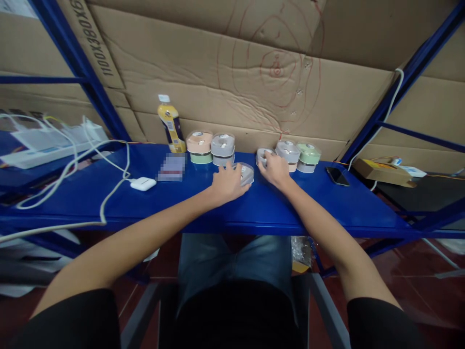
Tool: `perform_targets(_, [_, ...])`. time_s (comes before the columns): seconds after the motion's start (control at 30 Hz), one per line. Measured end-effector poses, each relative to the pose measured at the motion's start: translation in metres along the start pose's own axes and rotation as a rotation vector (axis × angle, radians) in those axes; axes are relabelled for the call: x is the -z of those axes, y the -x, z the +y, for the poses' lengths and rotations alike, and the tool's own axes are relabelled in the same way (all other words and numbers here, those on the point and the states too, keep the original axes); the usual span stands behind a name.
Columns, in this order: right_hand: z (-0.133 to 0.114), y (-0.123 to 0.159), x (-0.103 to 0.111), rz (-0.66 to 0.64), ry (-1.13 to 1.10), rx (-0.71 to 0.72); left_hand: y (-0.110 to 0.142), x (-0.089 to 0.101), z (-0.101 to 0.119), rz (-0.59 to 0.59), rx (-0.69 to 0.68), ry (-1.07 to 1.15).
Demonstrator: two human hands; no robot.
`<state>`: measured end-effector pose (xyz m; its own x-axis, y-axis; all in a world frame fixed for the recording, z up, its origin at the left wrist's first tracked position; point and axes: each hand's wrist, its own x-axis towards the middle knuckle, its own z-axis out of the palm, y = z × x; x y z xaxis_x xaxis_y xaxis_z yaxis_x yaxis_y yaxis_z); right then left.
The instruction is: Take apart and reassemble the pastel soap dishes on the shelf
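My left hand (228, 185) is wrapped around a small grey container with a clear lid (247, 173), low over the blue tabletop, its thumb on the near side. My right hand (275, 169) grips another small grey container (260, 156) further back, with fingers over its top; the hand hides part of it. Behind my left hand stand two stacks: a peach container (199, 143) on a green one, and a grey container (222, 144) on another. Just right of my right hand are a grey container (288, 150) above a peach one and a green container (308, 153) above a grey one.
A yellow drink bottle (170, 126) stands at the back left, near a blurred flat item (172, 167). A white charger (143, 183) with cables lies left. A phone (337, 176) rests on the right. Cardboard (181, 63) walls the back; blue posts (403, 72) frame the sides.
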<state>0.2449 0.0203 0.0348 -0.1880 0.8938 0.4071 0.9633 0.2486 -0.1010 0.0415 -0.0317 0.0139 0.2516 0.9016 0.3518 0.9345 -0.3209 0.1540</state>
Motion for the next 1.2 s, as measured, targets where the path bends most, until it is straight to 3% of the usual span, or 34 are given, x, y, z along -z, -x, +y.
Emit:
perform_targets(0.1, [-0.003, 0.005, -0.005, 0.026, -0.316, 0.330, -0.017, -0.008, -0.028, -0.050, -0.254, 0.235])
perform_targets(0.2, [-0.005, 0.011, -0.010, -0.140, -0.471, 0.503, -0.027, -0.016, -0.051, -0.060, -0.493, 0.493])
perform_targets(0.3, [-0.010, 0.020, -0.009, -0.216, -0.460, 0.435, -0.028, -0.024, -0.062, -0.061, -0.452, 0.646])
perform_targets(0.5, [-0.006, 0.032, 0.001, -0.169, -0.473, 0.388, -0.019, -0.032, -0.059, -0.081, -0.368, 0.715])
perform_targets(0.67, [0.034, 0.027, 0.009, -0.075, -0.520, 0.224, -0.013, -0.023, -0.059, -0.070, -0.421, 0.583])
perform_targets(0.87, [0.072, 0.026, 0.013, -0.148, -0.468, 0.006, -0.011, -0.017, -0.061, -0.097, -0.531, 0.473])
perform_targets(1.07, [0.080, 0.023, 0.010, -0.232, -0.384, -0.022, -0.022, -0.013, -0.081, -0.017, -0.411, 0.485])
perform_targets(1.2, [0.087, 0.021, 0.004, -0.277, -0.374, -0.001, -0.030, -0.017, -0.099, -0.033, -0.287, 0.439])
